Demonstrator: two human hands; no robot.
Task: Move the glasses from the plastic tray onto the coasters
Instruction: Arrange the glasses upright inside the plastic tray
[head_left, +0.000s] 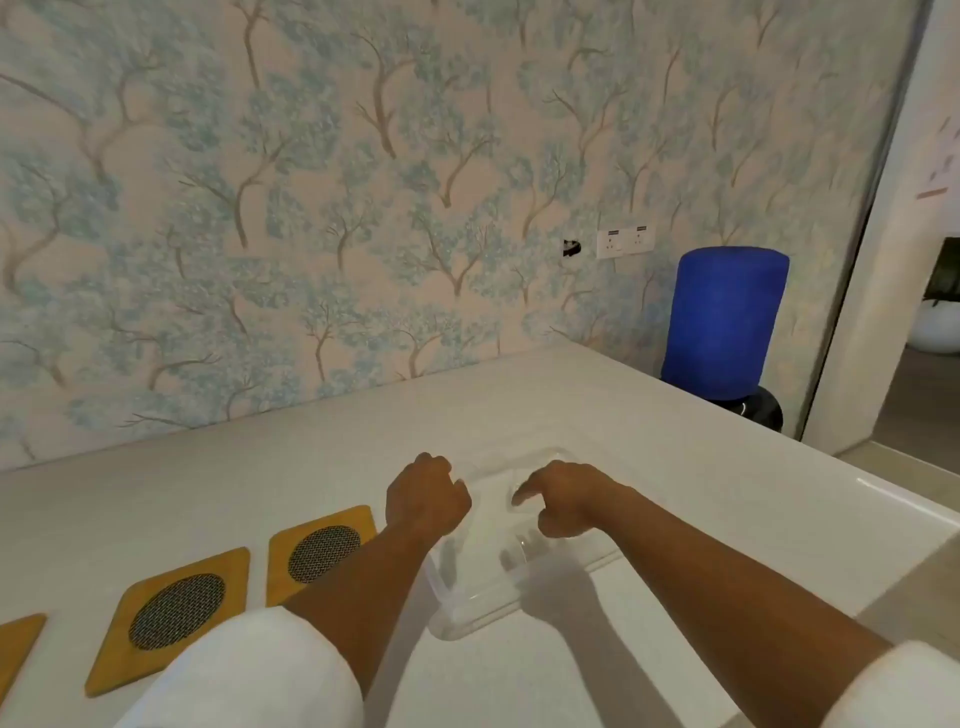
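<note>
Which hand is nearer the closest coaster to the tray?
Left. The left hand is curled at the tray's left edge, just right of that coaster. The right hand is over the tray's middle, farther right.

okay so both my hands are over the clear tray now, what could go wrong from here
The glasses are clear in a clear tray and blurred here, so a rim is easy to misjudge and knock.

Your left hand and right hand are close together; they may bump when lifting.

The coasters lie under your left forearm, so a carried glass could clip that arm.
</note>
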